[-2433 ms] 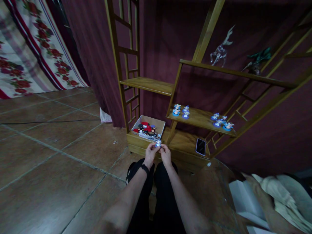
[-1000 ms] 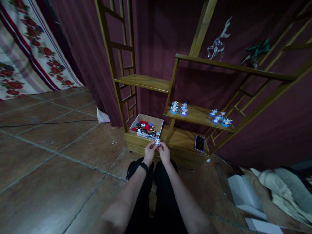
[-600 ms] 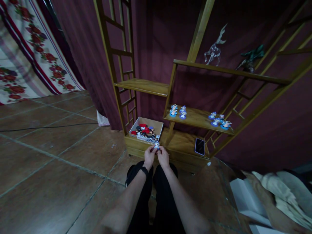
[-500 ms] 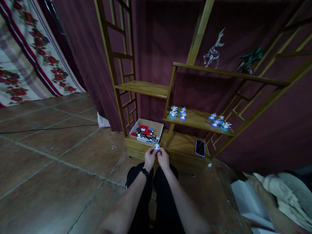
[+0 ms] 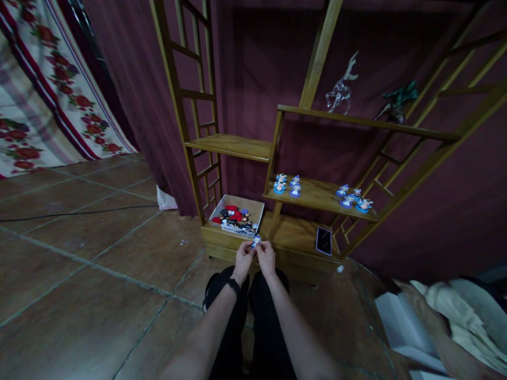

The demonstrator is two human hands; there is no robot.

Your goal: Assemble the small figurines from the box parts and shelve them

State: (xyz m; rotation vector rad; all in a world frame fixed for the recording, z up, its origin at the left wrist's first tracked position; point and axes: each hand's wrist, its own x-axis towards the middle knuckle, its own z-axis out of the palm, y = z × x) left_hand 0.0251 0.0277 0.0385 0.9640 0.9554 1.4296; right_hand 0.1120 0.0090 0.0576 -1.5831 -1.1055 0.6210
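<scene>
Black band (image 5: 234, 283) left wrist; black trousers (image 5: 266, 322).

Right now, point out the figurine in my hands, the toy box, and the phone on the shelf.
figurine (image 5: 256, 240), head view, on its pale upper body.
toy box (image 5: 259, 211), head view, on its bare right inner wall.
phone (image 5: 324, 241), head view, middle of its dark screen.
</scene>
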